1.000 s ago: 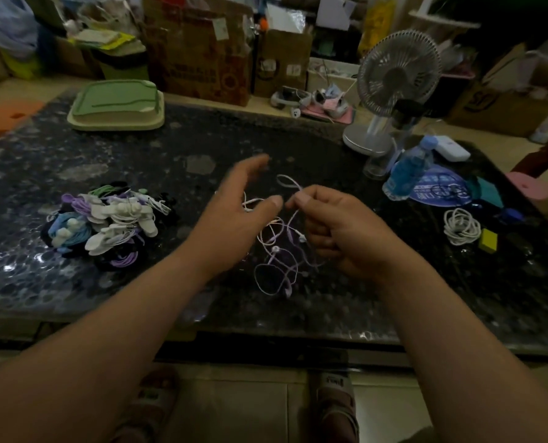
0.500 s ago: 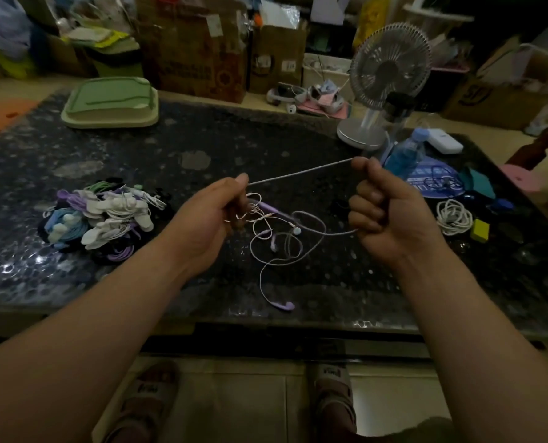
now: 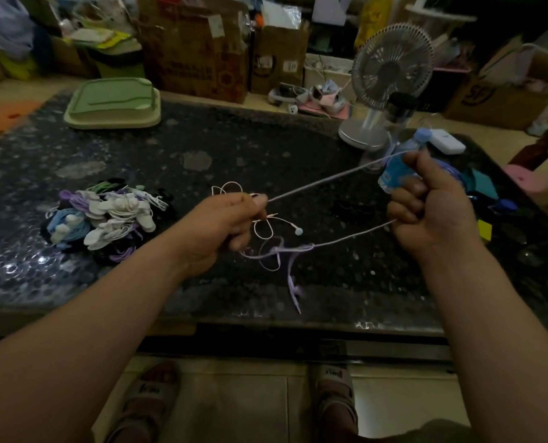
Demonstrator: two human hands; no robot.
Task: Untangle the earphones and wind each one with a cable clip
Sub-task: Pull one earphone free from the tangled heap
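Left hand (image 3: 221,225) was curled up, and its thumb and first finger pinched a purple earphone cord (image 3: 330,178) at the tips. Right hand (image 3: 432,206) was a closed fist round the same cord, off to the right and a bit higher. Both hands were held over the dark speckled table (image 3: 202,139), well apart from each other.

One part of the purple cord ran tight and straight from the left fingertips up to the top of the right fist. Another part came out of the bottom of the right fist and ran back down to a knot (image 3: 279,251) of purple loops, just below and right of the left hand. A purple end hung down from the knot and looked blurry.

A white earphone cord (image 3: 231,187) was bunched in the left hand too, with thin loops poking out above the fingers and more below them. A small white earbud (image 3: 298,231) dangled on it, just right of the left hand. It was hard to tell if the white cord was caught in the purple knot.

On the left side of the table lay a pile of wound earphones (image 3: 106,219), white, purple, blue and green. A green tray (image 3: 112,103) sat at the far left. A white fan (image 3: 391,68) stood at the far right, and a blue water bottle (image 3: 394,174) showed just behind the right hand. Two feet in sandals (image 3: 148,398) were on the floor below.
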